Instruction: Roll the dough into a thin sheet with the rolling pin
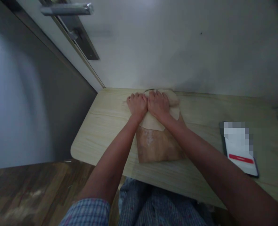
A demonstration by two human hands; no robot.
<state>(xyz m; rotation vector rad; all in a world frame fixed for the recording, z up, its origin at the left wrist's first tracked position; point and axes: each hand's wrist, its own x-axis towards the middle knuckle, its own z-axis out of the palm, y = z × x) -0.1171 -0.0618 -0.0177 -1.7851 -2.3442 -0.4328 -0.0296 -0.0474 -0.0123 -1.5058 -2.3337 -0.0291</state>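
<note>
A flat, pale sheet of dough [153, 123] lies over the far part of a brown wooden board [157, 147], with white flour smears on the bare wood. Side by side, my left hand [137, 103] and my right hand [158, 103] press down at the far end of the dough, thumbs close together. Both hands are closed over a pale wooden rolling pin [174, 99]. Most of the pin is hidden beneath them; one end shows to the right of my right hand. A thin metal handle [150, 90] curves up from the board's far edge.
The board rests on a light wooden table [101, 125] against a white door with a metal lever handle [67, 9]. On the table's right side lies a phone [240, 147] with a lit screen. A grey panel [16, 103] stands at left, above a wood-patterned floor [35, 191].
</note>
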